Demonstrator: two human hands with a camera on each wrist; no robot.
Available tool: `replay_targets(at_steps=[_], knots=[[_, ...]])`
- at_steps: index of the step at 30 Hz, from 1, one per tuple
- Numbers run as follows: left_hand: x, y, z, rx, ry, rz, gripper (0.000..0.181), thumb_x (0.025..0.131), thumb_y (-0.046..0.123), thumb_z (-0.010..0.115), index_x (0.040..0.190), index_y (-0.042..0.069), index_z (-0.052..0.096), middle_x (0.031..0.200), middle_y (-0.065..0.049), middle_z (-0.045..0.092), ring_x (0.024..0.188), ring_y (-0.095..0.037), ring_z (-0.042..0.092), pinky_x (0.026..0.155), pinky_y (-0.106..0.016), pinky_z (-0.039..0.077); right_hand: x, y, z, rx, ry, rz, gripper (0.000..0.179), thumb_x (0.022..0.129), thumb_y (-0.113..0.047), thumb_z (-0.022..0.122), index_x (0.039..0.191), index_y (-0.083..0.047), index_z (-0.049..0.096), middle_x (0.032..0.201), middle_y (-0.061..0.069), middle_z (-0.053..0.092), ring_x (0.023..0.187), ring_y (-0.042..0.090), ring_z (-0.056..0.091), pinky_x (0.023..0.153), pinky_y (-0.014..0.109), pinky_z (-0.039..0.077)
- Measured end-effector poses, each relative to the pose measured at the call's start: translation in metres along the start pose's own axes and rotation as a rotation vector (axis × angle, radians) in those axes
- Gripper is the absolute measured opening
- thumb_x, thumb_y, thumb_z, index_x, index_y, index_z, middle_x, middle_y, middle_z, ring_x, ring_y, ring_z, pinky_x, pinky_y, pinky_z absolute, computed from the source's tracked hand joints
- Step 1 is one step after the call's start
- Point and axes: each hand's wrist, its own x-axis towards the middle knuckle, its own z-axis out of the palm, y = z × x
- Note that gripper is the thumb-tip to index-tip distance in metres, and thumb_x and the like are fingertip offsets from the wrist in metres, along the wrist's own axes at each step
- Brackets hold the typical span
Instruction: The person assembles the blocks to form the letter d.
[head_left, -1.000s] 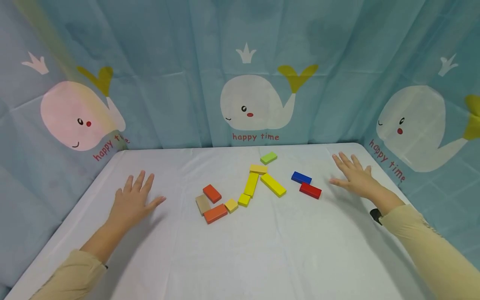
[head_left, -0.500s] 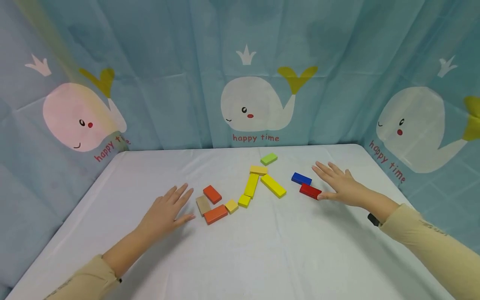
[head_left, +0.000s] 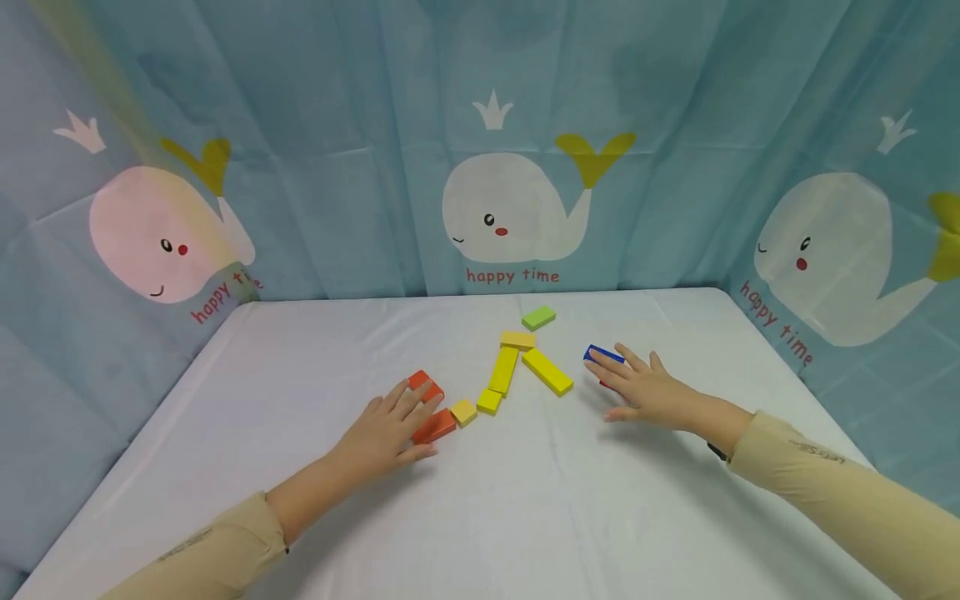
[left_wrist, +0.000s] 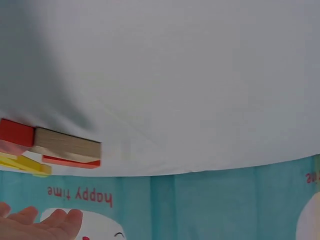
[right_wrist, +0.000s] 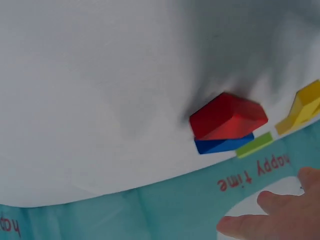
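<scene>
Over oblong, sharp-edged blocks [head_left: 438,427] on creased cloth [head_left: 480,508], both hands [head_left: 382,437] [head_left: 647,393] empty, fingers [head_left: 422,412] straight.

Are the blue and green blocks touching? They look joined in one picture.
Apart. The head view shows white cloth between the blue block and the green block; the right wrist view merely overlaps them.

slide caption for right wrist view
Bare right hand near a red rectangular block and a blue rectangular block on white cloth.

Blocks [head_left: 504,370] were orange, tan, yellow, green, blue, red; surface [head_left: 480,508] white; curtain [head_left: 322,217] light blue, whale-printed; sleeves [head_left: 832,492] beige
</scene>
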Motion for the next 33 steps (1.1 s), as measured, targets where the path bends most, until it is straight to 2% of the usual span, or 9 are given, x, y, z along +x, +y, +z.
replay_targets(at_steps=[4,8,10,16,22,27,33], knots=[[0.014,0.008,0.007,-0.006,-0.004,0.057,0.069,0.093,0.042,0.063,0.147,0.006,0.04,0.151,-0.02,0.037,0.137,-0.045,0.031,0.103,-0.06,0.032,0.006,-0.004,0.007,-0.028,-0.025,-0.018,0.081,0.091,-0.042,0.064,0.155,-0.011,0.025,0.16,0.013,0.018,0.142,0.049,0.009,0.099,0.078,0.008],[0.03,0.015,0.013,-0.022,0.004,0.083,0.069,0.094,0.044,0.06,0.149,0.007,0.039,0.153,-0.019,0.033,0.139,-0.046,0.027,0.104,-0.061,0.031,0.012,-0.007,0.013,-0.032,-0.042,-0.024,0.082,0.091,-0.044,0.064,0.155,-0.011,0.025,0.16,0.012,0.018,0.143,0.049,0.008,0.099,0.078,0.008],[0.039,0.018,0.017,-0.024,-0.007,0.079,0.07,0.095,0.046,0.058,0.15,0.008,0.036,0.155,-0.017,0.029,0.14,-0.046,0.023,0.103,-0.064,0.03,0.015,-0.009,0.015,-0.027,-0.047,-0.026,0.082,0.091,-0.045,0.064,0.155,-0.012,0.025,0.16,0.012,0.018,0.143,0.048,0.008,0.099,0.078,0.008],[0.067,0.025,0.022,0.02,-0.104,0.034,0.075,0.097,0.056,0.046,0.155,0.012,0.026,0.161,-0.01,0.018,0.145,-0.042,0.011,0.108,-0.063,0.023,0.025,-0.013,0.021,-0.035,-0.057,-0.034,0.08,0.093,-0.046,0.061,0.155,-0.013,0.024,0.16,0.013,0.017,0.143,0.049,0.008,0.099,0.078,0.009],[0.093,0.027,0.025,0.034,-0.145,0.014,0.075,0.097,0.058,0.044,0.155,0.013,0.027,0.161,-0.007,0.017,0.146,-0.039,0.008,0.11,-0.061,0.02,0.035,-0.018,0.022,-0.015,-0.095,-0.019,0.08,0.094,-0.049,0.058,0.155,-0.013,0.023,0.161,0.013,0.015,0.143,0.049,0.005,0.099,0.078,0.005],[0.106,0.026,0.028,0.033,-0.194,0.006,0.075,0.097,0.058,0.042,0.154,0.013,0.027,0.161,-0.007,0.018,0.146,-0.039,0.008,0.11,-0.062,0.019,0.041,-0.021,0.024,-0.008,-0.149,0.019,0.081,0.093,-0.055,0.055,0.156,-0.015,0.022,0.161,0.012,0.014,0.144,0.047,0.003,0.1,0.077,0.002],[0.112,0.026,0.031,0.041,-0.252,-0.012,0.075,0.097,0.06,0.039,0.155,0.014,0.026,0.16,-0.004,0.021,0.147,-0.037,0.007,0.11,-0.062,0.018,0.044,-0.025,0.027,-0.032,-0.174,0.04,0.079,0.093,-0.058,0.052,0.155,-0.017,0.026,0.161,0.011,0.015,0.144,0.046,0.006,0.102,0.076,0.003]])
